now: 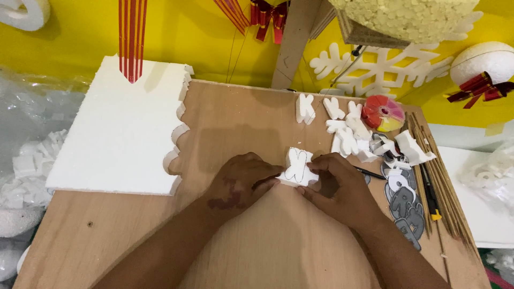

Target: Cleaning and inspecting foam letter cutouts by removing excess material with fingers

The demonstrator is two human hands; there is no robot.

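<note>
Both my hands rest on a brown wooden board [257, 235] and hold a small white foam block [297, 167] with a pencil outline drawn on its top face. My left hand [239, 184] grips its left side with the fingertips. My right hand [338, 188] holds its right and near side, thumb against the foam. A thin dark pencil or tool [369, 173] sticks out to the right from behind my right hand.
A large white foam sheet [118, 128] with a wavy cut edge lies at the left. Cut foam letters [342, 126], a coloured tape roll [383, 113], grey paper templates [404, 200] and wooden sticks [439, 176] crowd the right side. Foam scraps fill a bag at far left.
</note>
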